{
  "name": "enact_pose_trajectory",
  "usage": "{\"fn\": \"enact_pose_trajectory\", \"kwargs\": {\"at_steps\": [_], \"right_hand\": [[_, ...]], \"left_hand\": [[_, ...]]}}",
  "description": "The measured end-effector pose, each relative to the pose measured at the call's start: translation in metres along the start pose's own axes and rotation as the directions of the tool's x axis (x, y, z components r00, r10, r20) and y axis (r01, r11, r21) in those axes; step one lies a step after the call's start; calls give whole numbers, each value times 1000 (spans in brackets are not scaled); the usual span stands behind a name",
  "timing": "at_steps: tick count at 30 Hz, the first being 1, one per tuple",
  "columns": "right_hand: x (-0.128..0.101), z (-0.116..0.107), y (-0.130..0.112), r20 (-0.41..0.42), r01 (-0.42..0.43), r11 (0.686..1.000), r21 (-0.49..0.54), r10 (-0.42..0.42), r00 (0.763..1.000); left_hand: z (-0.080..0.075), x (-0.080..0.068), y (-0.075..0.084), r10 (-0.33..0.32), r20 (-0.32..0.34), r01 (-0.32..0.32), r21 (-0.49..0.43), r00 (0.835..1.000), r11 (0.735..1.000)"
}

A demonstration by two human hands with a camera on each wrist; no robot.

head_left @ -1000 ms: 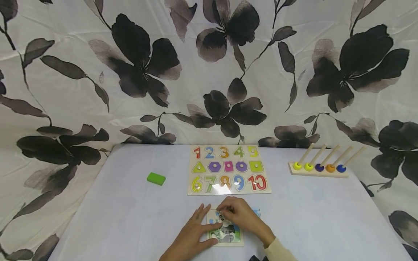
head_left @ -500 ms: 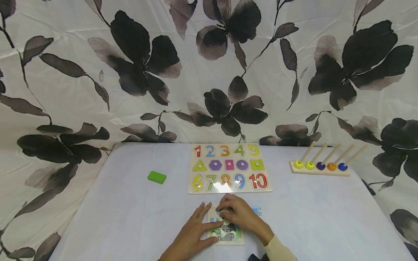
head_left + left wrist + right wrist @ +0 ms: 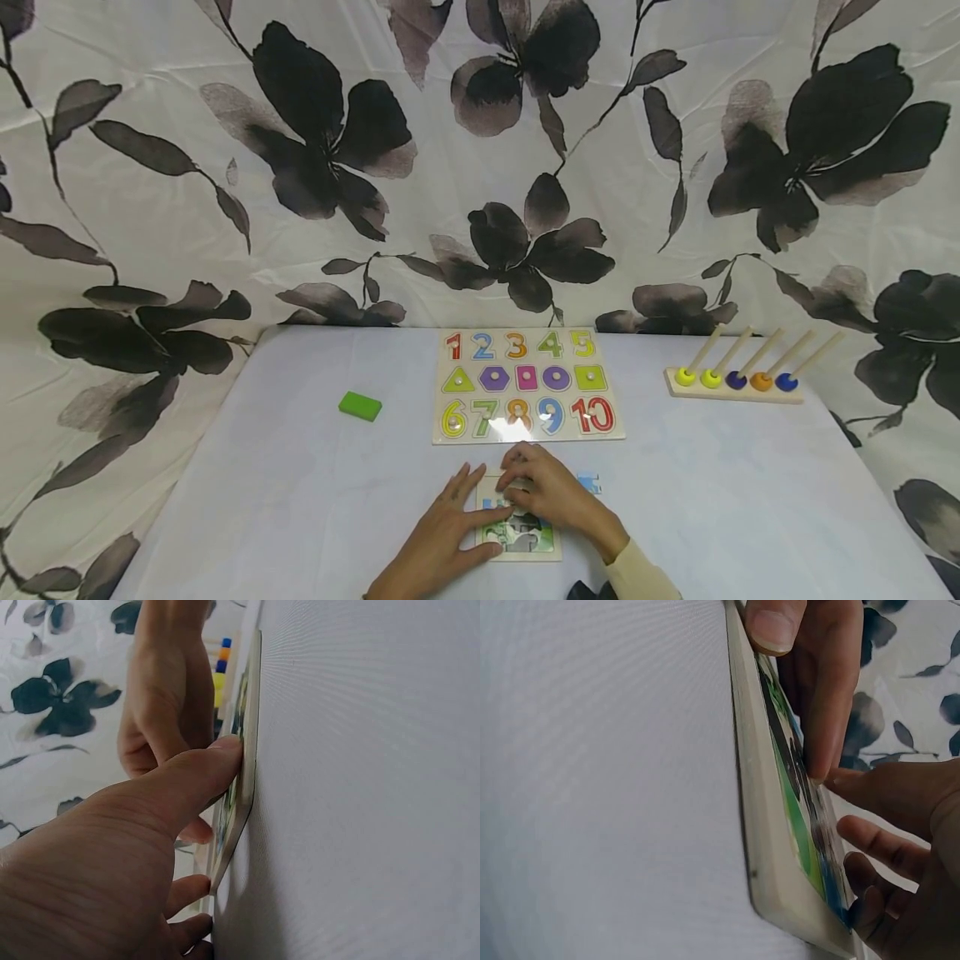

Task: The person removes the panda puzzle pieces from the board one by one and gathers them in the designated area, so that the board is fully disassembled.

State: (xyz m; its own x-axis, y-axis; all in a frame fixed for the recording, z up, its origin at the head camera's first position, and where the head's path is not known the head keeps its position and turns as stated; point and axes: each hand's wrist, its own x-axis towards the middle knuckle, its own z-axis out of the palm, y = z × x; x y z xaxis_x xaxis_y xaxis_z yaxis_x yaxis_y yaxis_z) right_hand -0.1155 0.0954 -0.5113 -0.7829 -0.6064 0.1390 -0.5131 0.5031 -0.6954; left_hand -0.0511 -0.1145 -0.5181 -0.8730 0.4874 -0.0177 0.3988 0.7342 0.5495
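A small wooden jigsaw puzzle [image 3: 525,542] with a panda picture lies flat in its tray near the front of the table. My left hand [image 3: 447,529] is spread along the tray's left side, its thumb on the lower edge and its index finger across the picture. In the left wrist view the left thumb [image 3: 217,757] presses on the tray. My right hand [image 3: 551,492] bends over the upper part of the puzzle, fingertips on the pieces and hiding that area. The right wrist view shows the right thumb and fingers [image 3: 881,847] apart, with no piece visible between them.
A loose blue jigsaw piece [image 3: 589,483] lies beyond the right hand. Behind the puzzle is a number-and-shape board [image 3: 528,387]. A green block [image 3: 360,407] lies to the left, and a pegged bead stand [image 3: 735,395] is at the back right. A floral cloth [image 3: 517,167] hangs behind.
The right hand's thumb and index finger have parted slightly and settled over the upper pieces, covering the panda's face. The left hand stays in place. The head view has tilted slightly.
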Motion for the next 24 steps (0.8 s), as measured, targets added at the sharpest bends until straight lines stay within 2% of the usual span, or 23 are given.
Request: {"fn": "enact_pose_trajectory", "kwargs": {"at_steps": [10,18,24], "right_hand": [[1,-1,-1,-18,-9,999,-31,9,1000],[2,-2,-2,-4,-72,997,-5,72,997],[1,-3,-3,-21,-69,998,12,69,997]], "left_hand": [[0,-1,0,17,-17,-17,-12,1000,1000],[0,-1,0,8,-10,-8,-20,1000,1000],[0,-1,-1,7,-12,-8,-22,1000,1000]]}}
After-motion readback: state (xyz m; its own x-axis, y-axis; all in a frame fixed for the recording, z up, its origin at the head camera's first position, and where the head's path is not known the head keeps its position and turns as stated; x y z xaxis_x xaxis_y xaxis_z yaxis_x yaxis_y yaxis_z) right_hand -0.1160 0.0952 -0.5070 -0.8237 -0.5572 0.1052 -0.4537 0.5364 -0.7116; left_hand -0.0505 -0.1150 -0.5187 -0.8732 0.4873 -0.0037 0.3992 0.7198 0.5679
